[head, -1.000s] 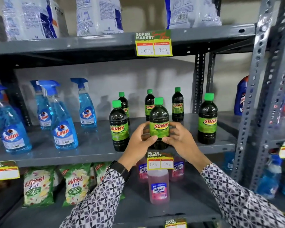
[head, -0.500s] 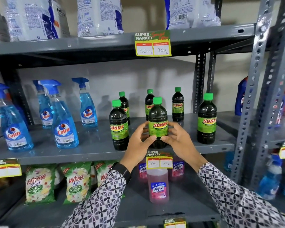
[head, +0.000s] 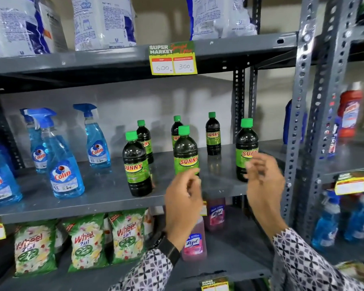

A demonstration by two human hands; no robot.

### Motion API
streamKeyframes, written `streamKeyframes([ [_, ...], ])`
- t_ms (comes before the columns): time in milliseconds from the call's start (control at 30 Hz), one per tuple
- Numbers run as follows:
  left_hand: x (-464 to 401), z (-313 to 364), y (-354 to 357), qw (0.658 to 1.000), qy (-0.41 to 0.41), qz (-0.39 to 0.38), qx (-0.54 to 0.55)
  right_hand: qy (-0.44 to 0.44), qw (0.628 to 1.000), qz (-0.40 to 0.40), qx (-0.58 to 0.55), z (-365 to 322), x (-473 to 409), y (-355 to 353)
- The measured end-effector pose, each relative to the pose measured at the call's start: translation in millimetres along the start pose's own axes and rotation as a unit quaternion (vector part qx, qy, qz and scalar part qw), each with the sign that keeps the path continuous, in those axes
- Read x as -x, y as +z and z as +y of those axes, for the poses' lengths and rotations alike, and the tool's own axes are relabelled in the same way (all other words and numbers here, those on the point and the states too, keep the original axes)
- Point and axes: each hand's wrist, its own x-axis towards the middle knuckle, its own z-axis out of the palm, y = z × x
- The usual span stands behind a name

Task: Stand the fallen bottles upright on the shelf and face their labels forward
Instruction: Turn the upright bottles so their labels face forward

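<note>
Nearest the camera, two arms in black-and-white patterned sleeves (head: 315,267) reached up toward the grey metal shelf (head: 105,198). The left hand (head: 184,203), with a dark band at the wrist, hung in front of the shelf edge with its fingers loosely curled, gripping nothing. The right hand (head: 264,181) was blurred, fingers half spread, also empty, just in front of the lower part of the rightmost bottle; whether it touched that bottle could not be told.

Just beyond the left hand stood the dark green-capped plastic bottle with a green "SUNNY" label (head: 185,153), upright near the front of the shelf, label facing forward, its base hidden by the hand. To its left stood a similar front bottle (head: 136,164), upright, label forward. To the right, the rightmost bottle (head: 246,143) was upright too, its label partly covered by the right hand.

Farther back, three more green-capped bottles (head: 213,134) stood upright in a row. At the left, blue spray bottles marked "Colin" (head: 61,162) stood on the same shelf.
</note>
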Motion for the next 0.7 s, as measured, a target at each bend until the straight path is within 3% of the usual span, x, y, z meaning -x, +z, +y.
streamKeyframes([
  [67,-3.4,12.0,24.3,0.995,0.016,-0.095,0.002,0.012,0.999,0.031,0.027,8.6,-15.3,-16.3],
  [100,-10.2,14.7,37.8,0.991,0.002,-0.135,0.017,0.031,0.999,0.008,0.035,15.9,-24.4,-22.5],
  [233,-48.4,20.2,87.1,0.951,-0.126,-0.268,0.086,0.132,0.979,-0.154,0.011,42.6,-58.3,-40.6],
  [333,-67.4,18.1,108.0,0.936,-0.145,-0.31,0.087,0.143,0.962,-0.23,0.021,42.2,-69.4,-42.7],
  [433,-71.4,15.3,114.0,0.93,-0.127,-0.327,0.113,0.142,0.957,-0.253,0.017,36.1,-71.4,-38.4],
  [700,-65.5,1.4,108.1,0.948,-0.131,-0.259,0.133,0.147,0.947,-0.287,-0.014,34.3,-69.5,-29.5],
])
